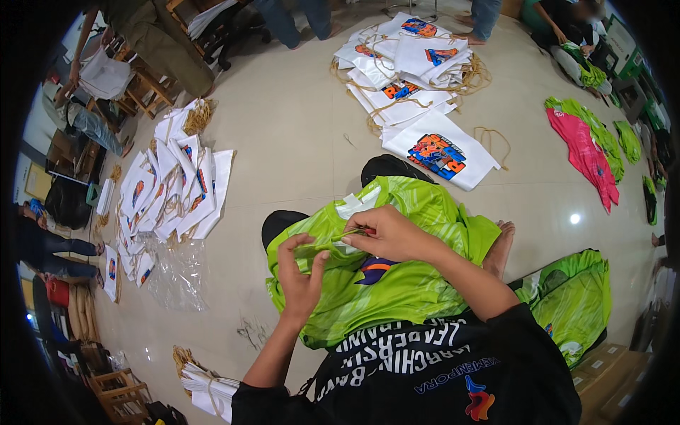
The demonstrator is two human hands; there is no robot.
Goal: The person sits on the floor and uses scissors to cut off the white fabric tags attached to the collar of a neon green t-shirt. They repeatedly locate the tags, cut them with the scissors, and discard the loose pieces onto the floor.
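Note:
A lime-green jersey (393, 303) lies spread over the lap, its white inner neck facing up. My right hand (390, 234) pinches a small red-handled tool (368, 231), whose kind is too small to tell, together with the green collar edge. Beside it on the left, my left hand (305, 271) has thumb and fingers curved around part of the green fabric near the neck; its fingertips are blurred, so its grip is unclear. A purple and orange print (376, 270) shows on the jersey just below the hands.
White drawstring bags (435, 146) are heaped on the floor ahead, with another heap (170, 186) at left beside clear plastic (178, 271). Folded green jerseys (574, 297) lie at right near cardboard boxes (611, 372). A pink garment (581, 149) lies farther off. Several people stand or sit around.

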